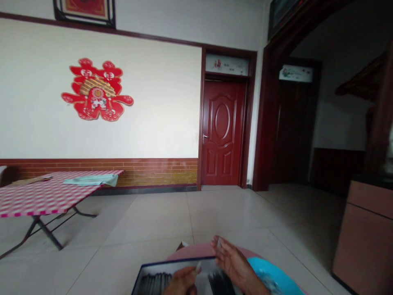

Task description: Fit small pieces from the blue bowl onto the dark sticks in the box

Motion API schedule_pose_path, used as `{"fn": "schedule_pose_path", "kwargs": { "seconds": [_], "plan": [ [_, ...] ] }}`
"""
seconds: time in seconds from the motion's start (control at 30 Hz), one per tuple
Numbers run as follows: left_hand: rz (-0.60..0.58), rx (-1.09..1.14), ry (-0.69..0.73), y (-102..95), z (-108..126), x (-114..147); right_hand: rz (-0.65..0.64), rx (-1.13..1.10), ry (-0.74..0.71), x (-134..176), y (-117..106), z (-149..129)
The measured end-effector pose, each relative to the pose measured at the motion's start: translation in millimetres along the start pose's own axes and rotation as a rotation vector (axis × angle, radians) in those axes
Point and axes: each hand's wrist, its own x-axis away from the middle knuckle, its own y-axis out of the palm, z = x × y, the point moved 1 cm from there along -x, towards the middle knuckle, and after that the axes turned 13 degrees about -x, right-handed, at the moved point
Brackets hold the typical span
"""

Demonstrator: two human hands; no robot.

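Note:
My left hand [183,280] is closed, low in the frame, over the middle of a shallow dark-rimmed box [178,262]. From its fingertips sticks up a small whitish piece [198,267], too blurred to name. To the right and a little higher, my right hand [231,262] pinches a small pale translucent piece [219,243] at the fingertips. Several dark slender rods [155,282] lie side by side in the box's left part. Thin black pieces [218,283] lie bunched in its right part, beneath my right hand.
A bright blue basin [285,278] holding small pale items stands at the right. Box and basin rest on a round pink surface [192,250]. A folding table with a checked cloth [49,192] is at the left, a brownish cabinet [365,241] at the right, a red door [222,131] behind.

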Motion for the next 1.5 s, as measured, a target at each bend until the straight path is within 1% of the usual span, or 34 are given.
{"fn": "schedule_pose_path", "kwargs": {
  "seconds": [0.13,0.17,0.27,0.37,0.43,0.5,0.57,0.6,0.7,0.83,0.9,1.03,1.13,1.17,1.2,1.23,1.27,1.33,1.37,1.43,1.5],
  "plan": [
    [-0.063,-0.037,-0.004,-4.4,-15,-3,0.093,0.214,-0.097,29,-43,-35],
    [-0.061,-0.043,0.002,-6.4,-19,-4,0.12,0.265,-0.116,37,-54,-44],
    [-0.001,-0.03,-0.013,-13.6,-31,-7,0.212,0.438,-0.154,59,-88,-69],
    [0.023,-0.015,-0.043,-17.4,-41,-8,0.291,0.642,-0.206,76,-114,-85],
    [0.025,-0.017,-0.049,-17.5,-46,-8,0.31,0.82,-0.248,82,-126,-90],
    [0.028,-0.027,-0.036,-16.9,-48,-8,0.285,1.048,-0.324,83,-132,-91],
    [0.03,-0.031,-0.022,-16.2,-49,-8,0.242,1.223,-0.407,81,-136,-90],
    [0.03,-0.03,-0.022,-16.0,-49,-8,0.223,1.271,-0.442,79,-136,-89],
    [0.028,-0.016,-0.044,-15.1,-44,-6,0.205,1.312,-0.495,73,-137,-84],
    [0.039,-0.018,-0.088,-14.9,-30,-2,0.223,1.367,-0.567,67,-130,-84],
    [0.046,-0.015,-0.1,-16.9,-23,-1,0.23,1.391,-0.58,65,-126,-84],
    [0.095,0.019,-0.094,-27.7,-11,6,0.195,1.433,-0.505,66,-123,-82],
    [0.11,-0.056,-0.042,-40.7,-1,17,0.173,1.451,-0.473,66,-121,-82],
    [0.109,-0.099,-0.015,-45.5,1,21,0.208,1.473,-0.523,63,-118,-81],
    [0.092,-0.168,0.023,-50.0,2,26,0.207,1.475,-0.574,59,-111,-80],
    [0.088,-0.252,0.048,-54.0,3,31,0.173,1.474,-0.592,54,-101,-76],
    [0.087,-0.28,0.048,-57.1,2,37,0.13,1.465,-0.599,50,-89,-69],
    [0.075,-0.335,0.04,-59.6,0,52,0.006,1.446,-0.583,42,-54,-50],
    [0.069,-0.378,0.048,-59.0,-1,61,-0.074,1.446,-0.555,40,-35,-37],
    [0.058,-0.538,0.102,-55.9,-3,79,-0.243,1.438,-0.488,36,4,-8],
    [0.054,-0.736,0.18,-52.1,-6,97,-0.417,1.406,-0.455,30,34,23]
  ]
}}
